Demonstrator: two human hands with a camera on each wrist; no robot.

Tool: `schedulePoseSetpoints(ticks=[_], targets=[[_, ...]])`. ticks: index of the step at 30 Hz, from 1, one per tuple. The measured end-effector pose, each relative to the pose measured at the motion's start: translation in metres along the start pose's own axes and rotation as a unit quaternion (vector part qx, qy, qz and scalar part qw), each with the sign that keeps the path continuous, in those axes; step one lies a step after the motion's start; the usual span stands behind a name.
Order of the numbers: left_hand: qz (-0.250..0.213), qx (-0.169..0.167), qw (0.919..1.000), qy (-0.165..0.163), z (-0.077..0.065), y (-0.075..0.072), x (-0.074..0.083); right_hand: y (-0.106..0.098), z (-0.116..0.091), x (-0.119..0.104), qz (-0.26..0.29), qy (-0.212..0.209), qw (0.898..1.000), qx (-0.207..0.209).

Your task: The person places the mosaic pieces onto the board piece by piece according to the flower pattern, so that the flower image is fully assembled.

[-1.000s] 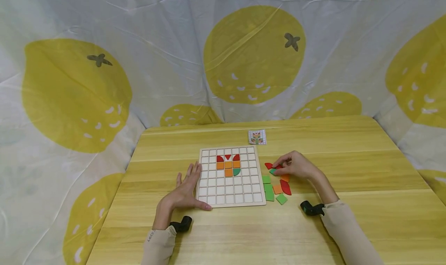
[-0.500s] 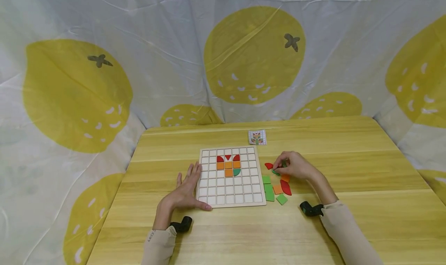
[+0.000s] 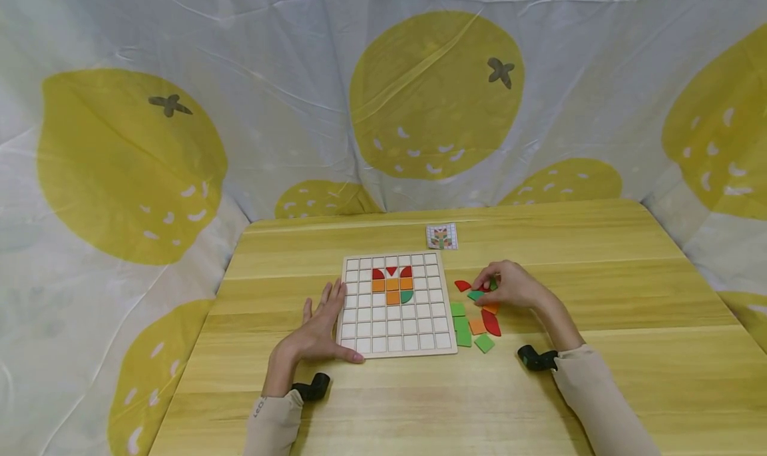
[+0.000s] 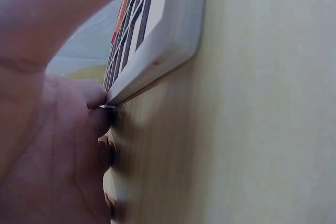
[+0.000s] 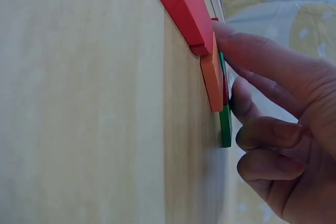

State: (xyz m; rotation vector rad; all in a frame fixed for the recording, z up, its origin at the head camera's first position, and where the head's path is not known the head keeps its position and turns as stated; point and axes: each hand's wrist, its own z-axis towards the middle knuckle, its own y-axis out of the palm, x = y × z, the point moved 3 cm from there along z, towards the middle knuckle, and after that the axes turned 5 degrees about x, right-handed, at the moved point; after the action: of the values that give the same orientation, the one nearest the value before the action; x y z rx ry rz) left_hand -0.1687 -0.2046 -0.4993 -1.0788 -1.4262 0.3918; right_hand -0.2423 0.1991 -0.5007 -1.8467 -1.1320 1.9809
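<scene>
A pale wooden grid board [image 3: 367, 315] lies flat on the table with red, orange and teal tiles set in its upper middle. My left hand [image 3: 315, 333] rests against its left edge with spread fingers, the thumb at the near left corner. In the left wrist view the fingers [image 4: 94, 95] touch the board's side [image 4: 163, 59]. To the right of the board, my right hand [image 3: 509, 286] pinches a teal quarter-round tile [image 3: 475, 296] between thumb and forefinger. The right wrist view shows the right hand [image 5: 283, 114] behind an orange tile [image 5: 211, 80], which mostly hides the teal one.
Loose tiles lie right of the board: green squares [image 3: 463, 331], an orange square [image 3: 477, 326], a red leaf-shaped tile [image 3: 491, 323] and a red quarter-round tile [image 3: 463, 285]. A small printed pattern card [image 3: 441, 236] lies behind the board. A lemon-print cloth [image 3: 437, 96] hangs behind the table.
The teal tile under my right fingers has shifted slightly to the right and turned a little. My left hand and the board have stayed in place.
</scene>
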Motion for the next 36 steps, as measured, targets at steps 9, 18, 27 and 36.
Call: schedulePoseSetpoints(ticks=[9, 18, 27, 36], targets=[[0.002, 0.002, 1.0000, -0.001, 0.0012, 0.0011, -0.0006, -0.0010, 0.0005, -0.0035, 0.007, -0.008, 1.000, -0.002], [0.003, 0.005, 1.0000, 0.002, 0.0009, 0.0013, -0.0008, 0.0017, 0.0027, -0.0030, 0.001, -0.010, 1.000, -0.008], [0.006, -0.005, 0.9999, -0.006, 0.0013, 0.0014, -0.0009, 0.0002, 0.0011, -0.0013, 0.011, -0.001, 1.000, 0.002], [0.002, -0.002, 1.0000, -0.001, 0.0009, 0.0014, 0.0000, 0.0042, 0.0028, -0.0047, 0.022, -0.016, 1.000, -0.014]])
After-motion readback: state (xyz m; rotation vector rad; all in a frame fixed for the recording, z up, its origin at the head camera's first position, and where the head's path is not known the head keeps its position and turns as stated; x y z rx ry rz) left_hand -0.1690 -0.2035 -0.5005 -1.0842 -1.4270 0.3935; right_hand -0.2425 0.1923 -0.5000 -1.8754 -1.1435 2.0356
